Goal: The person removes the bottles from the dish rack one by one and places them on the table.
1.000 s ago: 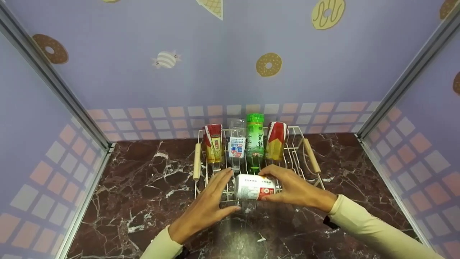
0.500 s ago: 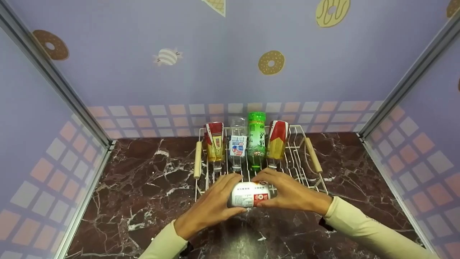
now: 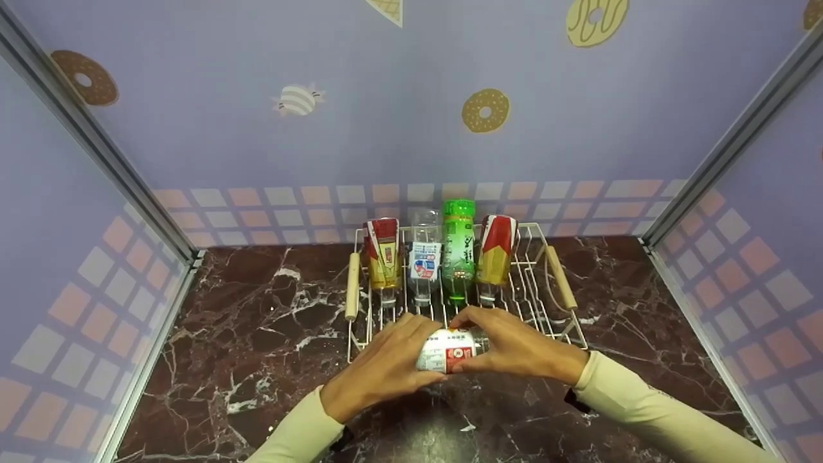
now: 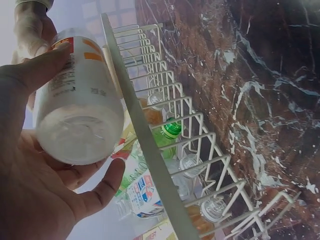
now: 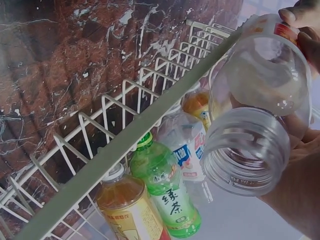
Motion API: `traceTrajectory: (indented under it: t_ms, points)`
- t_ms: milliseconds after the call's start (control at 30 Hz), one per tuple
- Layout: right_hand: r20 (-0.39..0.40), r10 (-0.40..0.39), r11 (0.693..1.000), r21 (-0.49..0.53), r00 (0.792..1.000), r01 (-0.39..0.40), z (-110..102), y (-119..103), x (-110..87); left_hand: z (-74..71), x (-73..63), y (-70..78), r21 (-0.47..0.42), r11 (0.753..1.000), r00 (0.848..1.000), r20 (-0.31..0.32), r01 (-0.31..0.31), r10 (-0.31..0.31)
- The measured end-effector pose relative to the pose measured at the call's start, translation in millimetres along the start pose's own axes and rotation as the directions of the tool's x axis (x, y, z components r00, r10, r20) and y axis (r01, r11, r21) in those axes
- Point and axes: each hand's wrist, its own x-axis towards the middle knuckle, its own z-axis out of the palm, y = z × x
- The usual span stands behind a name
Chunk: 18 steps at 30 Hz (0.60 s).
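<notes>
Gripping it from both ends, the left hand (image 3: 392,357) and right hand (image 3: 524,347) are clamped on a white-labelled bottle (image 3: 443,352), held sideways at the near side of the wire rack (image 5: 125,142), above the marbled table (image 3: 270,341)! Left takes the base, right the neck end. Behind, racked up: a green bottle (image 3: 459,251), a clear bottle (image 3: 425,262), two red-and-yellow bottles (image 3: 384,254), caps towards the person.

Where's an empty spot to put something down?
Bare marble shows between the left wall and rack, and between the rack and right wall. Slots beside the right wooden handle look free. It's crowded among the four racked bottles and in front, where left hand and right hand hold a fifth bottle.
</notes>
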Motion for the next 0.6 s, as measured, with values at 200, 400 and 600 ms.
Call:
traceTrajectory:
  t_ms: [200, 400, 600]
  points:
    - [0.022, 0.026, 0.999, 0.045, 0.999, -0.027, 0, -2, 3.1, -2.6, 5.9, 4.3, 0.053, 0.998, 1.0, 0.018, 0.02, -0.021]
    - [0.018, 0.006, 0.999, 0.049, 1.0, -0.007, -1, -6, 7.2, -6.7, 13.3, 11.5, 0.138, 0.989, 0.997, 0.054, 0.05, -0.057]
    - [-0.004, -0.03, 0.999, 0.027, 1.0, 0.03, -2, -7, 10.2, -9.4, 18.7, 16.0, 0.225, 0.973, 0.996, 0.05, 0.06, -0.073]
